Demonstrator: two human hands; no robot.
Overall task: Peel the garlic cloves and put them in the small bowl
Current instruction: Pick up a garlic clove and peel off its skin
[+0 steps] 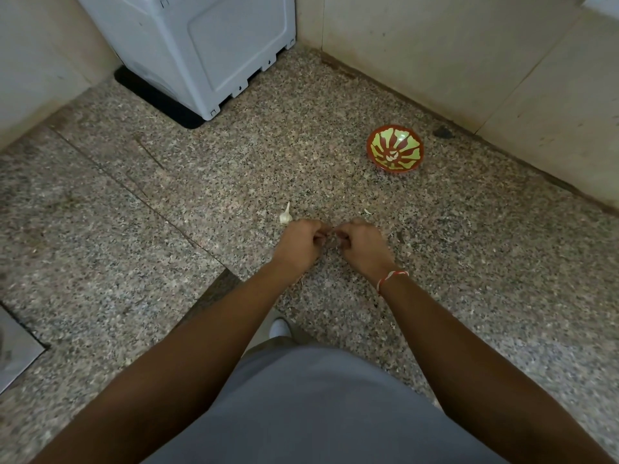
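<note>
My left hand (299, 242) and my right hand (360, 244) meet over the granite counter, fingers curled and pinching a small garlic clove (331, 234) between them; the clove is mostly hidden. A white garlic bulb (285, 216) with a pointed stem lies on the counter just left of my left hand. The small bowl (395, 148), red with a green pattern, sits tilted at the back right, well apart from my hands; a few pale pieces lie in it.
A grey appliance (207, 45) on a black mat stands at the back left. Beige walls (469, 61) close the corner behind the bowl. A bit of peel (367, 211) lies beyond my right hand. A steel sink edge (13, 353) shows at the left.
</note>
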